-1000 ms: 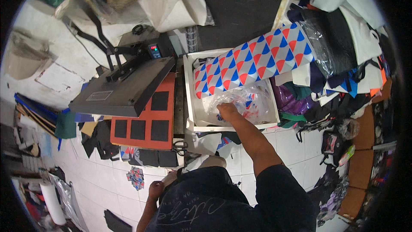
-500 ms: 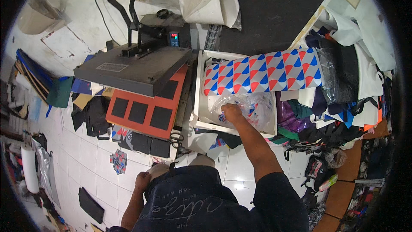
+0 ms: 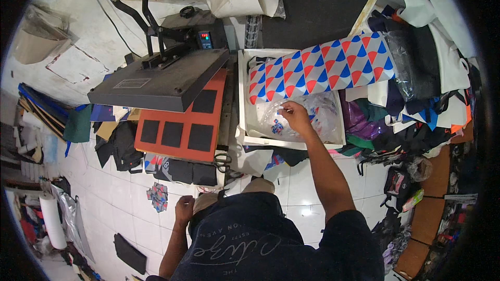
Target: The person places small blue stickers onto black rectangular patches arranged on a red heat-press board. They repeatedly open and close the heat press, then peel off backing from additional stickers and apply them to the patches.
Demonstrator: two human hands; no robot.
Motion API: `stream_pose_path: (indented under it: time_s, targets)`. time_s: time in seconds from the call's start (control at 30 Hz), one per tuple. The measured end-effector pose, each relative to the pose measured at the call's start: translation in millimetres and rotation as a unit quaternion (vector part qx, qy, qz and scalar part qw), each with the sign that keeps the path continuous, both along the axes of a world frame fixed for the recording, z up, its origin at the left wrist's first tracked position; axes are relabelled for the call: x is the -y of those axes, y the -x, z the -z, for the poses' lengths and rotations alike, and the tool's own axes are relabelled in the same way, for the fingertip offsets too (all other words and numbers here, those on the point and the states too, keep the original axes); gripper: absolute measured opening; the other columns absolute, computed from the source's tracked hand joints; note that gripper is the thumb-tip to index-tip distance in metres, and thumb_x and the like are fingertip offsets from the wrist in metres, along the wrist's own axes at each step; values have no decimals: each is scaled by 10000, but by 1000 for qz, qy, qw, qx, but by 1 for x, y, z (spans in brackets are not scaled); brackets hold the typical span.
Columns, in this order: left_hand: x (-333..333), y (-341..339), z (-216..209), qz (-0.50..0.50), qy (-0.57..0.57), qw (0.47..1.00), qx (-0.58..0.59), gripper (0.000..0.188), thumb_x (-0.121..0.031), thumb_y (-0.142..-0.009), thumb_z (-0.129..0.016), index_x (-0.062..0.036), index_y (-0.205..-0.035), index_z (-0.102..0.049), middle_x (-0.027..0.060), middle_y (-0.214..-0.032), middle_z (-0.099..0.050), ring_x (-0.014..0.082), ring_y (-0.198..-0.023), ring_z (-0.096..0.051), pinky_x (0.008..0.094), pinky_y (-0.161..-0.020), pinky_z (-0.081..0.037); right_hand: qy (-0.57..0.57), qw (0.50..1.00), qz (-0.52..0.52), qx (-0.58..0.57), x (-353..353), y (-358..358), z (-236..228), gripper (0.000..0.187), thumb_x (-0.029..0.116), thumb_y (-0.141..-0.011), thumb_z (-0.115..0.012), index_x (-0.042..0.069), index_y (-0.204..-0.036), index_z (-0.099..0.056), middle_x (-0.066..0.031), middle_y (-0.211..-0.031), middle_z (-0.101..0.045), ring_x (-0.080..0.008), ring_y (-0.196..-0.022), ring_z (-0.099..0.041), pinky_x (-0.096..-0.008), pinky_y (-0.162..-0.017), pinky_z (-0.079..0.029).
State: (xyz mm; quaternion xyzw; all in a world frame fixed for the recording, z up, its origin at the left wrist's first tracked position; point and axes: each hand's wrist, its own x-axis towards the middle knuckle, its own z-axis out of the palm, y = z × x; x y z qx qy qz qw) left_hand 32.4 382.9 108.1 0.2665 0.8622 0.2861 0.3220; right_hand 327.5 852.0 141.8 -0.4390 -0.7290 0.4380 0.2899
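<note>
- Right hand [image 3: 296,116] reaching forward into white tray [image 3: 243,104], fingers curled and pinching the clear plastic bag [image 3: 317,119] lying inside.
- Clear plastic bag crumpled, resting on the tray floor toward its right side, with small coloured pieces visible through the film.
- Roll of triangle-patterned fabric [image 3: 320,67] in red, blue and white lying across the tray's far edge, just above the right hand, not touching it as far as can be told.
- Left hand [image 3: 184,209] low beside the body, resting near the knee, closed in a loose fist; whether anything is held cannot be told.
- Heat press [image 3: 161,80] left of the tray, upper plate swung open above an orange base [image 3: 182,119] carrying 4 black squares.
- Scissors [image 3: 223,160] on the floor just below the orange base.
- Heap of mixed fabrics and bags [image 3: 416,104] right of the tray.
- White roll [image 3: 52,221] on tiled floor at far left.
</note>
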Motion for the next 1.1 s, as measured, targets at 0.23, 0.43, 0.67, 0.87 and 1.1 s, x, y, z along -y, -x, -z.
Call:
stream_pose_path:
  time_s: [0.23, 0.43, 0.67, 0.87, 1.1]
  targets:
    - [-122, -36, -101, -111, -230, 909, 329, 344, -328, -919, -597, -28, -1087, -594, 53, -973, -626, 148, -865, -599, 288, -758, -482, 230, 955, -6, -186, 66, 33, -76, 260, 135, -861, -668, 1, -1071, -596, -8, -803, -608, -86, -688, -536, -219, -629, -428]
    - [-207, -65, -165, -92, -274, 810, 510, 423, -435, -957, -476, -68, -1143, -574, 51, -1033, -607, 182, -948, -589, 337, -844, -471, 253, 946, -83, -187, 137, 74, -133, 242, 105, -865, -665, -10, -1065, -591, -30, -855, -634, -74, -689, -537, -213, -618, -426]
    - [-209, -74, -165, -107, -311, 700, 634, 459, -413, -973, -442, -48, -1243, -509, 50, -1097, -591, 164, -913, -590, 296, -790, -509, -28, 973, -228, -33, 178, 100, -158, 228, 98, -868, -615, 2, -1073, -639, -152, -994, -675, -264, -873, -664, -327, -768, -510]
    - [-189, -71, -172, -177, -303, 705, 616, 256, -306, -993, -447, -82, -1027, -567, 30, -925, -586, 124, -823, -596, 242, -732, -508, -164, 949, -267, 35, 193, 108, -152, 349, 88, -779, -696, 10, -1110, -617, -134, -999, -593, -261, -793, -608, -352, -737, -491]
    - [-163, -58, -131, -192, -315, 687, 626, 262, -278, -976, -492, -39, -1046, -575, 58, -989, -606, 171, -912, -619, 320, -831, -539, -67, 946, -316, 22, 200, 126, -153, 248, 98, -855, -622, 20, -1090, -641, -156, -933, -672, -265, -808, -665, -353, -715, -511]
